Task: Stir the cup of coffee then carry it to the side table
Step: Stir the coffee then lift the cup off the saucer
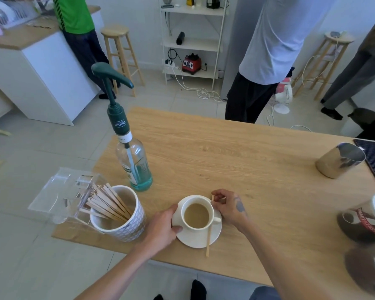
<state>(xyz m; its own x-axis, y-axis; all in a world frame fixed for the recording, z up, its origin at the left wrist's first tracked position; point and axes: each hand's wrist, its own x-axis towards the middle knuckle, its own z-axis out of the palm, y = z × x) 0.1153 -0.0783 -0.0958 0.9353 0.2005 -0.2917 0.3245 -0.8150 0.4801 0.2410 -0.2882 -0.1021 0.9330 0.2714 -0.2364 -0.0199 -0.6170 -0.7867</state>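
Nearly ready to lift: both hands at the saucer, cup full.

Closest, the left hand (164,227) pinches the saucer (198,239) rim; the right hand (228,207) curls at the far rim, though whether it grips the saucer or the stirrer (208,243) is unclear. The cup of coffee (197,214) sits near the table (247,161) edge. An uneven lift would likely slop coffee or shed the stirrer. Beyond, the syrup bottle (132,156) stands clear.

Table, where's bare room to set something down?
Wide bare wood between the syrup pump bottle and steel pitcher, up to the table's far edge. Crowded near left: stirrer mug, acrylic holder, saucer.
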